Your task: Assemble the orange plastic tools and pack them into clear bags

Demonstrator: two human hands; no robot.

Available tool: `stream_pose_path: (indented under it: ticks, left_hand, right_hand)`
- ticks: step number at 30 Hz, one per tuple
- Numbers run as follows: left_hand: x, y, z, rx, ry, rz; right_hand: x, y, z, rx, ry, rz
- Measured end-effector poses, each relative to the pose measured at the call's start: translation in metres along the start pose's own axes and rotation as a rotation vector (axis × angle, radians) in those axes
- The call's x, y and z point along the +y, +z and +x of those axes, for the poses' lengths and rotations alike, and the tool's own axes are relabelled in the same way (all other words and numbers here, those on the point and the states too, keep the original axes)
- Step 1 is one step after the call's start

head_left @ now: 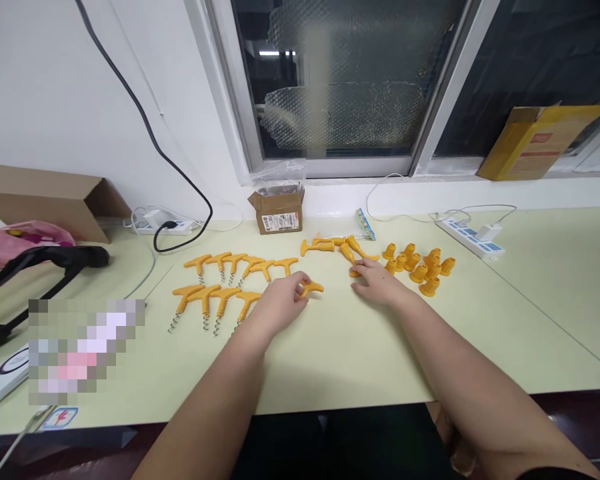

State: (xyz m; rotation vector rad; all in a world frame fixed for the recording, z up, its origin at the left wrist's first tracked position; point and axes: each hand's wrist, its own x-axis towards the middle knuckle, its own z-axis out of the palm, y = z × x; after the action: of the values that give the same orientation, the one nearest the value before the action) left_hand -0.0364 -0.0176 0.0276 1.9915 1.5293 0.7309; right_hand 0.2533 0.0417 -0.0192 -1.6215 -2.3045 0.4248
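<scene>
My left hand [284, 301] is closed on a yellow corkscrew [314, 288], whose handle sticks out to the right of the fingers. To its left lie two rows of yellow T-handled corkscrews [222, 301] with bare metal spirals. My right hand [375, 281] has its fingertips at the near end of a yellow piece [347, 253]; whether they grip it is hard to see. Beside that piece, more corkscrews [324, 247] lie with yellow sleeves over their spirals. Several loose yellow sleeves [419, 273] stand in a cluster right of my right hand.
A small open cardboard box [281, 221] and a clear plastic bag [337, 225] are at the wall. Power strips [470, 239] with cables lie at the back. Black frame-like gear [35, 257] and a larger box [45, 193] occupy the left side.
</scene>
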Motion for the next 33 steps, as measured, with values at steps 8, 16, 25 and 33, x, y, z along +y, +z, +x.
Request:
stream_pose_path:
  ticks: [8,16,25,33]
  left_hand:
    - [-0.032,-0.033,-0.047,0.039,-0.238,0.421]
    - [-0.005,-0.03,-0.009,0.121,-0.115,0.576]
    - [0.046,0.063,0.016,-0.032,0.333,-0.148]
    - [0.007,0.086,0.036,-0.163,0.049,-0.818]
  right_hand:
    - [-0.008,-0.011,0.002,0.078,0.109,-0.052]
    - [-0.021,-0.002,0.008,0.121,0.246,-0.016]
    - [-0.009,0.005,0.006,0.215,0.269,0.462]
    - [-0.029,0.006,0.008,0.234,0.342,1.288]
